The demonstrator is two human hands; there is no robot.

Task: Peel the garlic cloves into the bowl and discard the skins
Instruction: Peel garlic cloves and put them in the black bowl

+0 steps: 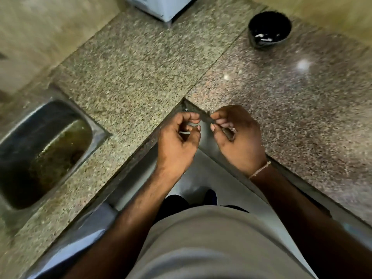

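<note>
Both hands hover over the inner corner of the counter, fingertips facing each other a small gap apart. My right hand [239,137] pinches a thin dark piece between thumb and fingers, with a small pale bit showing against the palm; blur hides what it is. My left hand [179,141] has its fingers curled toward the thumb, and I cannot see whether anything is between them. A black bowl [269,31] with a few white pieces inside stands at the far right of the counter. Two small pale bits, possibly garlic cloves [227,77], lie on the counter between the hands and the bowl.
The speckled granite counter [130,63] forms an L around me. A steel sink [46,146] with murky water is sunk in at the left. A pale appliance [161,7] stands at the back. Below the hands are the floor and my feet.
</note>
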